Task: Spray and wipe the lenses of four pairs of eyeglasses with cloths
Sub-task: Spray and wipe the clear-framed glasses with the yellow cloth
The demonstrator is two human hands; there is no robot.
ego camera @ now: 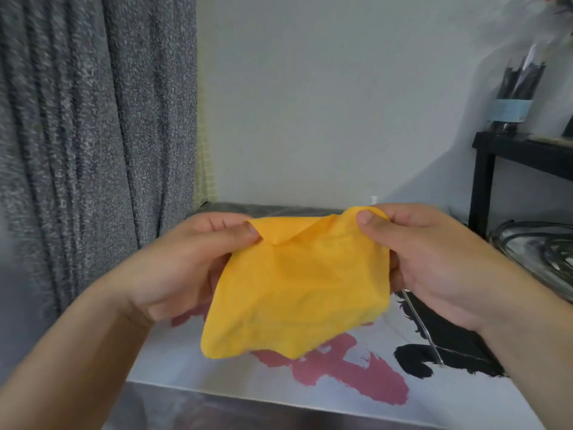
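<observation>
A yellow cloth (294, 293) hangs spread in the air between both hands, above the table. My left hand (186, 262) pinches its upper left corner between thumb and fingers. My right hand (434, 262) pinches the upper right corner, thumb on the front of the fabric. Below the right hand a thin silver temple arm of eyeglasses (423, 328) sticks out over the table; the lenses are hidden behind the cloth and hand. No spray bottle is in view.
The table (465, 395) carries a white sheet with red and black brush marks. A grey curtain (93, 135) hangs at the left. At the right stands a black shelf (483, 181) with a jar of dark sticks (517, 88) and a metal tray (533, 252) below.
</observation>
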